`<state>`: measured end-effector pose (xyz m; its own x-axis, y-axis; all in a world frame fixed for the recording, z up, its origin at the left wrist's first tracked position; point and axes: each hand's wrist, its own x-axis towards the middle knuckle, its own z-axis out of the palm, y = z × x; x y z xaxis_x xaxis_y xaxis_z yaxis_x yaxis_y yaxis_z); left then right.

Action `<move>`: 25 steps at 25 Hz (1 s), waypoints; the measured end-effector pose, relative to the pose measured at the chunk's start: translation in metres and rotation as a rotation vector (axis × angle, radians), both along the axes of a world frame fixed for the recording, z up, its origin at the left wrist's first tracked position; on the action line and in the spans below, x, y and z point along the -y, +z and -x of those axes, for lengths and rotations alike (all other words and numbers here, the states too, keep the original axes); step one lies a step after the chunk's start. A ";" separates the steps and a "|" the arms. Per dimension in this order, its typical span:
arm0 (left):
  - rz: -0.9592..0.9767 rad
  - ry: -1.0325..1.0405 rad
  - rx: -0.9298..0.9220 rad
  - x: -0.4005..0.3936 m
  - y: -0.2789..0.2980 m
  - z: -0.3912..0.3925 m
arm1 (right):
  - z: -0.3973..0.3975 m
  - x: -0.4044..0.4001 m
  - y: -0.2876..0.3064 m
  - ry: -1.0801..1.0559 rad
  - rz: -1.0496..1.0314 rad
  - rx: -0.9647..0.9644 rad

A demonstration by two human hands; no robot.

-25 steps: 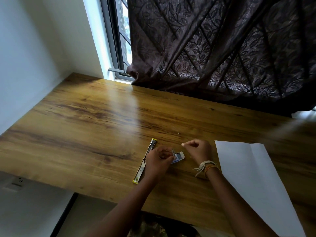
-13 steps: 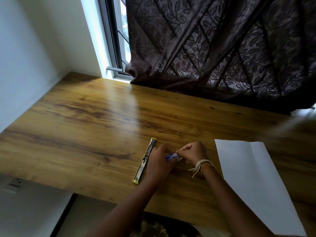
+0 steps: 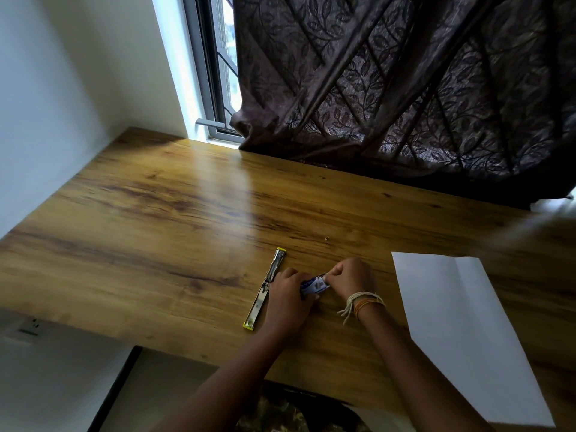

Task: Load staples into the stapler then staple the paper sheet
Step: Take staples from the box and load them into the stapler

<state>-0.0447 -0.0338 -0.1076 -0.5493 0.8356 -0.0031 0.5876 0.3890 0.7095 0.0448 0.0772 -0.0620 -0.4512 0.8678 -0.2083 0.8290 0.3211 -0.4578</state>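
One head-worn view looks forward and down over the wooden table (image 3: 162, 232) from close above

Both forearms reach in from the lower edge of the view and angle toward each other, so that the two hands meet knuckle to knuckle just right of the stapler (image 3: 265, 289). The left hand (image 3: 288, 296) lies palm down, fingers curled under, its back turned up to the camera. The right hand (image 3: 350, 277) is bunched into a loose fist, thumb and fingertips pinched together at the side facing the left hand. Between them both hands grip the small staple box (image 3: 314, 285). Pale and orange threads are tied around the right wrist.
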 end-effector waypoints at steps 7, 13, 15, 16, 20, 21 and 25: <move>-0.012 -0.003 0.003 0.002 -0.004 0.000 | -0.001 0.007 -0.007 -0.033 -0.036 -0.060; -0.026 0.003 0.018 0.003 -0.006 0.000 | -0.009 0.005 -0.014 -0.069 0.043 -0.199; -0.032 0.003 0.031 0.003 -0.007 0.000 | -0.011 0.005 -0.014 -0.101 0.045 -0.268; -0.033 0.005 0.036 0.004 -0.007 0.000 | -0.011 0.004 -0.014 -0.138 0.021 -0.311; -0.040 0.012 0.033 0.004 -0.008 0.000 | -0.013 -0.002 -0.011 -0.275 0.000 -0.351; -0.041 0.010 0.032 0.005 -0.008 0.000 | -0.014 -0.003 -0.012 -0.270 0.035 -0.318; -0.040 0.009 0.028 0.005 -0.008 0.000 | -0.014 -0.005 -0.020 -0.163 0.087 -0.261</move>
